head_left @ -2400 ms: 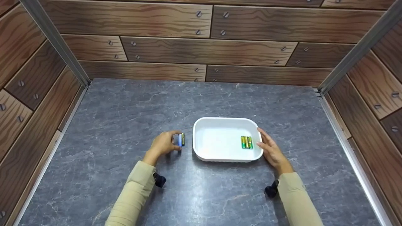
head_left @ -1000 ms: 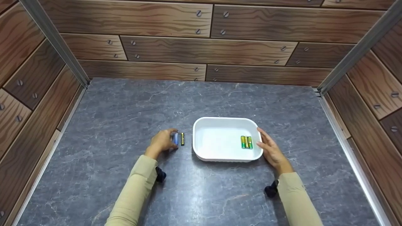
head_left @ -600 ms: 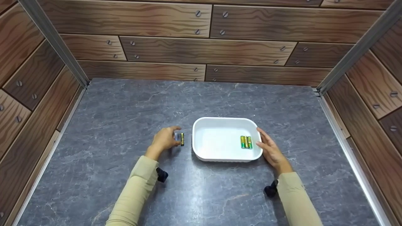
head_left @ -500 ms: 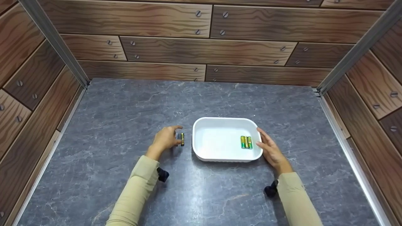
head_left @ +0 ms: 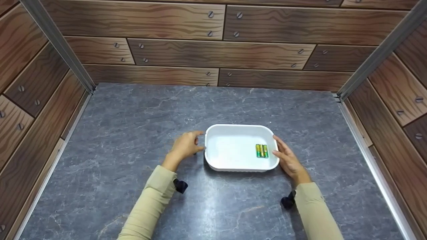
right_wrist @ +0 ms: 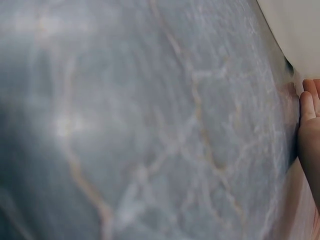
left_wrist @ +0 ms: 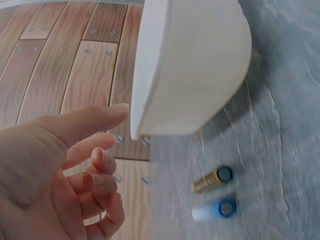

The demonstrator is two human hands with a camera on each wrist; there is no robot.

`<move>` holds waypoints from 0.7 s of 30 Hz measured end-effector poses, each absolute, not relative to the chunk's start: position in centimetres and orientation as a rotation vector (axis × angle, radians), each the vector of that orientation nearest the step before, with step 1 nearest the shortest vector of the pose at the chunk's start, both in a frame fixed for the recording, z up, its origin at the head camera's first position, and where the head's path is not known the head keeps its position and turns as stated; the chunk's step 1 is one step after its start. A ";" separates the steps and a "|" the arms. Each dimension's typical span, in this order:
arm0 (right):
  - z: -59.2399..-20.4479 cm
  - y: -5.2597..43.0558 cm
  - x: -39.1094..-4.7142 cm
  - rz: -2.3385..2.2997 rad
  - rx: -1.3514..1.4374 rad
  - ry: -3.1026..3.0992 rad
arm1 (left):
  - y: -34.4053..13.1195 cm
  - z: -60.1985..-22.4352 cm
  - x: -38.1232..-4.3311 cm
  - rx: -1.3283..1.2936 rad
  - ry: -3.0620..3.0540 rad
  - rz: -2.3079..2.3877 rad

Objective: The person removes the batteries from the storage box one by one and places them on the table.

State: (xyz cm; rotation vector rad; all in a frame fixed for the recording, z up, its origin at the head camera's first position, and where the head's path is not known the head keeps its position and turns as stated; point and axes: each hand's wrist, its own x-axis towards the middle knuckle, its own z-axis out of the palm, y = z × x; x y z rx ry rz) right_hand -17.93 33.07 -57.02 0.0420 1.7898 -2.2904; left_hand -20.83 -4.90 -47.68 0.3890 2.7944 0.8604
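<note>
A white plastic tray stands on the grey marbled tabletop. Inside it, near the right end, three green-and-gold batteries lie side by side. My right hand holds the tray's right end, with thumb and index finger at the rim. At the left rim is my left hand, thumb and index finger spread, other fingers loosely curled around nothing; whether it touches the rim I cannot tell. In the left wrist view, a black-and-gold battery and a blue battery lie beside the tray, largely hidden by the hand in the head view.
Wood-patterned walls enclose the tabletop at the back and both sides. Metal strips run along the table's side edges. A dark wrist device sits at the left sleeve, another at the right.
My left hand has let go of the blue battery, after shifting it left and back towards the black-and-gold one, and has moved right to the tray. My right hand stays put.
</note>
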 end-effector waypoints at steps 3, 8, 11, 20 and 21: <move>-57.2 33.2 -17.9 -2.302 -0.025 1.793 | -4.3 -47.5 -20.7 0.431 2.796 0.885; -57.1 32.9 -17.9 -2.283 -0.027 1.844 | -3.2 -47.7 -20.4 0.501 2.792 0.928; -56.9 32.7 -18.0 -2.258 0.013 1.868 | -2.6 -47.8 -20.2 0.520 2.768 0.933; -56.7 32.6 -17.8 -2.314 0.038 1.865 | 0.1 -48.0 -19.7 0.619 2.734 0.919; -56.7 32.6 -17.8 -2.326 0.025 1.860 | 0.4 -48.0 -19.7 0.629 2.732 0.918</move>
